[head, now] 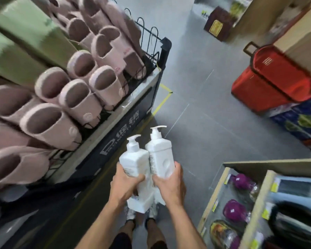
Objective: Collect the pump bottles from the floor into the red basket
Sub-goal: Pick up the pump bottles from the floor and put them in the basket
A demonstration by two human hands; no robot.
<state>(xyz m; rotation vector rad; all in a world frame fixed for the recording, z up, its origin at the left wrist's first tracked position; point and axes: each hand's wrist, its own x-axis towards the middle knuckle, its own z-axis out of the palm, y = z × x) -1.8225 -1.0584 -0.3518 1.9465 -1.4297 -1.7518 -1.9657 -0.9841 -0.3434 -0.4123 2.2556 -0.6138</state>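
left hand (125, 185) grips pump bottle (133, 162) | right hand (171, 185) grips second bottle (162, 158) | labels unreadable | stand (115, 141): "romotion" | red basket (269, 87) well apart

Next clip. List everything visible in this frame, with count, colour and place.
pump bottles: at least two, white, held upright side by side above the floor; more white lower down may be a third
red basket: one, red with black rim, on the floor at upper right
slippers: many, pink, on the wire rack at left
box: one, dark brown, on the far floor
carton: one, blue printed, beside the red basket
packaged items: several, purple, on the wooden shelf at lower right
left hand: one, bare, gripping the left pump bottle
right hand: one, bare, gripping the right pump bottle
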